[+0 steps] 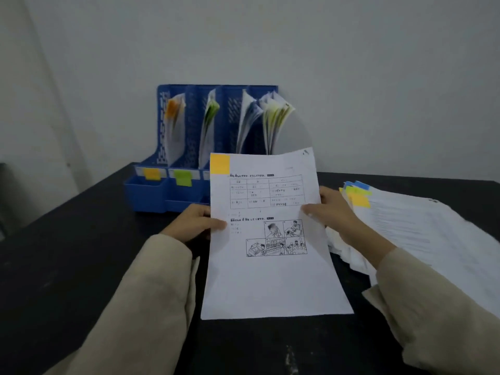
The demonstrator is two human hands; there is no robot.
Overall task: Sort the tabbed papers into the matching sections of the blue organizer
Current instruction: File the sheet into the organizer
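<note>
Sheet with a yellow-orange tab at its top left corner, held up over the dark table, in front of the blue organizer. Left hand pinching the sheet's left edge, thumb on the printed face, fingers behind. Right hand pinching the right edge the same way, thumb on top. Both hands closed on this one sheet and nothing else.

Organizer against the wall, four upright sections, each already holding papers: orange-tabbed ones in the leftmost section, green-tabbed in the second, a pale bundle in the third, yellowish-tabbed in the rightmost. Colour labels on the front: an orange-yellow label under the leftmost section, a green label under the second; the other two fronts hidden behind the sheet.

Judging by that, well under way but far from finished. Big stack of unsorted papers to the right, near the right hand, with blue, green and yellow tabs poking out at its far left corner. Held sheet not yet filed; probably bound for the leftmost or the rightmost section, though hard to tell which from the tab's shade alone.
</note>
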